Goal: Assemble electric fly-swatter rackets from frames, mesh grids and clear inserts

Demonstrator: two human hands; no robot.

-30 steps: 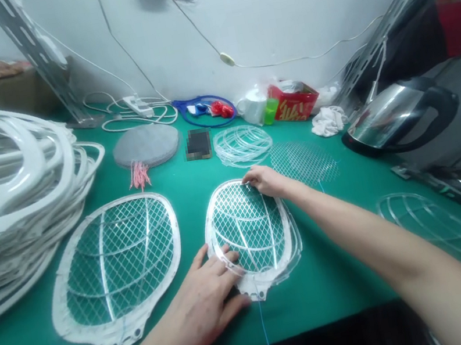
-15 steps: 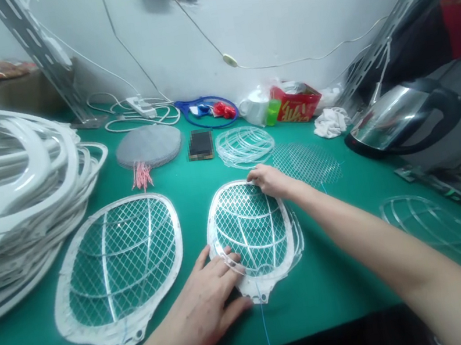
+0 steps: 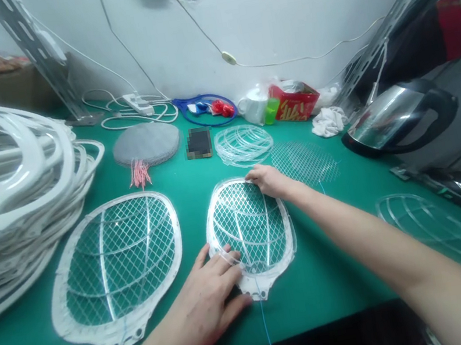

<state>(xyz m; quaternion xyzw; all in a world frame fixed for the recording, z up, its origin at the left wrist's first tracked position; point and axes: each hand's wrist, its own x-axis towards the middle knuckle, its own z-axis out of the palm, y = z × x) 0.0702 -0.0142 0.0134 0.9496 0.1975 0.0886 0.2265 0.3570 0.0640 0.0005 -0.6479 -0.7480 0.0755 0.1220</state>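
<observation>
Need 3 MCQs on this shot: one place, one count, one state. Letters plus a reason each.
1. Where is the right hand?
A. On the kettle handle
B. On the top edge of the white plastic frame
C. On the grey mesh stack

2. How many mesh-filled white frames lie apart from the pile of white frames?
A. One
B. Two
C. Four

3. The frame under the hands is:
A. Held up in the air
B. Leaning on the wall
C. Lying flat on the green mat

1: B, fingertips rest on its top rim.
2: B, one under the hands, one to its left.
3: C, the left hand rests on its lower part against the mat.
</observation>
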